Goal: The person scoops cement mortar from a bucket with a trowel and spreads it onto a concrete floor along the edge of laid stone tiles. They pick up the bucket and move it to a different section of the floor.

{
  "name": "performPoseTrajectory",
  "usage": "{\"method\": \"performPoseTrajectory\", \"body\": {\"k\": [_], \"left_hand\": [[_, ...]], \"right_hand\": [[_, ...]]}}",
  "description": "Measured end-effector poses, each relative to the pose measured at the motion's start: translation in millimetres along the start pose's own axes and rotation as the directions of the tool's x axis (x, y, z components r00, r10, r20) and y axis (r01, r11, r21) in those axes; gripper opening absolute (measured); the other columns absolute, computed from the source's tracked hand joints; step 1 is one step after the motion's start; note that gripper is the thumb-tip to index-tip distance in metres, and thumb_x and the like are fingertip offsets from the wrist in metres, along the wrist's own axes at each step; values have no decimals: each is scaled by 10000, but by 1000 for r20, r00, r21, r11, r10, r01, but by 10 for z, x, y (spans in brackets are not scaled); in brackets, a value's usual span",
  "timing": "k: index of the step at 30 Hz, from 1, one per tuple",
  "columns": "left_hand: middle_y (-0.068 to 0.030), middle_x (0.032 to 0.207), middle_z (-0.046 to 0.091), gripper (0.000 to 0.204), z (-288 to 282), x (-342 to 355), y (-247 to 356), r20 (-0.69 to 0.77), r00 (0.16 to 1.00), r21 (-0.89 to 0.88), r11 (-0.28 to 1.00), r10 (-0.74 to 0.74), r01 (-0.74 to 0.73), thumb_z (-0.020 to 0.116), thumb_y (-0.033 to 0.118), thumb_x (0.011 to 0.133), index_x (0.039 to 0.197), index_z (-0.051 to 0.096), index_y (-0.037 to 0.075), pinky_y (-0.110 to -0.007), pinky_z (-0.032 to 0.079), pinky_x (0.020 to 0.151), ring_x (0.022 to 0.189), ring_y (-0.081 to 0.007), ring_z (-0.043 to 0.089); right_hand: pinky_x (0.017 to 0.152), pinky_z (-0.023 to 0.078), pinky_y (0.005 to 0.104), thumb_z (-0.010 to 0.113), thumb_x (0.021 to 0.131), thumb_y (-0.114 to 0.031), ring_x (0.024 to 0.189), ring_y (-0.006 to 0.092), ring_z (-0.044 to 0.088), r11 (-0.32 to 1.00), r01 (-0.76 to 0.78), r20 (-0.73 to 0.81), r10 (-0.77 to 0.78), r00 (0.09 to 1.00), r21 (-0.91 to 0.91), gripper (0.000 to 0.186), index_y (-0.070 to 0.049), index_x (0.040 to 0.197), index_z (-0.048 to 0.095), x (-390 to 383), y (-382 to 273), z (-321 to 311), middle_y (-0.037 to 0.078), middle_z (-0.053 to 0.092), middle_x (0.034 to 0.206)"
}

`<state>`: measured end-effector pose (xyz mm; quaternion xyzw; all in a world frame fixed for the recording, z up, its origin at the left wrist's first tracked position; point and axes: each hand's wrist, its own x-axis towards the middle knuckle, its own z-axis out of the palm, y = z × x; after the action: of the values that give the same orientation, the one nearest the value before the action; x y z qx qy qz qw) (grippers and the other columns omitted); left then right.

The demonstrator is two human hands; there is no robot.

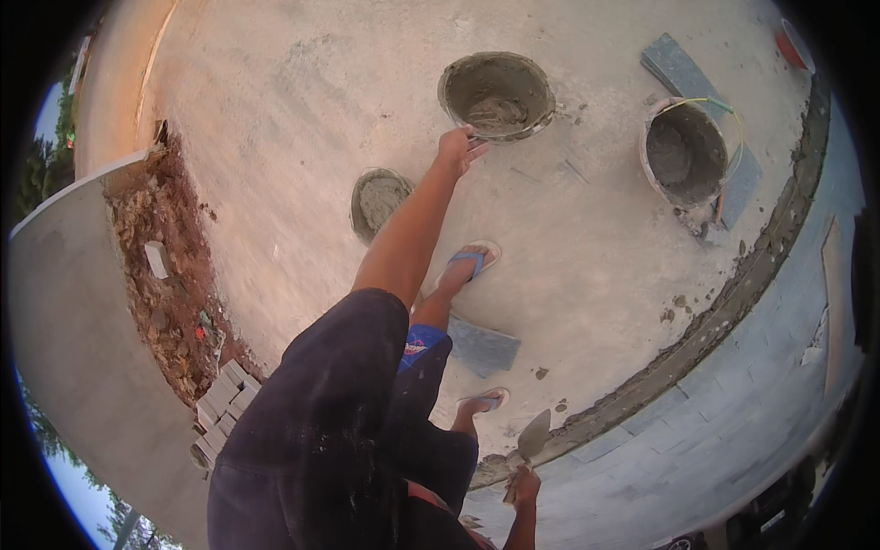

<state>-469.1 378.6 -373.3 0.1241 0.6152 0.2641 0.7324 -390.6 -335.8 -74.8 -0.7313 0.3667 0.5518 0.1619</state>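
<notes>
- Far left: I see a curved grey wall (64, 321), with a strip of red dirt (160, 275) just inside it and a stack of grey blocks (220, 403) at the strip's lower end.
- Small pan (378, 200) of mortar sits on the concrete floor (302, 110), just left of my outstretched arm.
- My left hand (458, 149) is stretched forward, fingers curled on the near rim of the big pan (497, 94). Looks like a grip on the rim, but I can't tell how tight.
- Big pan is at top centre on the floor, with wet mortar in the bottom.
- My feet are in blue sandals (469, 261); a grey tile (483, 346) lies flat between them.
- My right hand (524, 486) is low, at bottom centre, clenched on the handle of a trowel (533, 438), blade pointing up.
- Right: a bucket (685, 154) with mortar inside, well apart from the big pan, standing against long grey slabs (683, 73).
- Mortar bed (733, 293) curves along the floor edge; laid grey pavers (733, 422) run outside it.
</notes>
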Motion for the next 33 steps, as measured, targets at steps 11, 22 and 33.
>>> {"method": "performPoseTrajectory", "body": {"k": [11, 22, 33], "left_hand": [[-299, 1288, 550, 612, -2254, 1063, 4, 71, 811, 991, 50, 581, -122, 569, 402, 903, 1287, 542, -73, -472, 392, 1057, 1229, -435, 495], [-207, 844, 642, 369, -3217, 399, 229, -53, 831, 998, 15, 553, 54, 701, 337, 825, 957, 627, 0, -443, 491, 728, 795, -366, 632], [-65, 621, 561, 313, -2289, -1342, -168, 240, 969, 928, 277, 61, -248, 659, 222, 867, 674, 582, -12, -364, 434, 617, 637, -170, 518]], "right_hand": [[451, 499, 334, 608, 888, -235, 500, 182, 560, 974, -207, -43, 204, 978, -96, 196, -63, 967, 559, 95, -264, 480, 69, 554, 657], [472, 500, 329, 612, 895, -257, 517, 178, 574, 987, -160, -149, 158, 976, -3, 225, -42, 951, 580, -155, 340, 395, 71, 572, 654], [452, 468, 323, 691, 879, -311, 491, 143, 552, 976, 56, -237, -5, 972, 209, 291, -38, 908, 598, -1296, 1567, 30, 39, 576, 636]]}}
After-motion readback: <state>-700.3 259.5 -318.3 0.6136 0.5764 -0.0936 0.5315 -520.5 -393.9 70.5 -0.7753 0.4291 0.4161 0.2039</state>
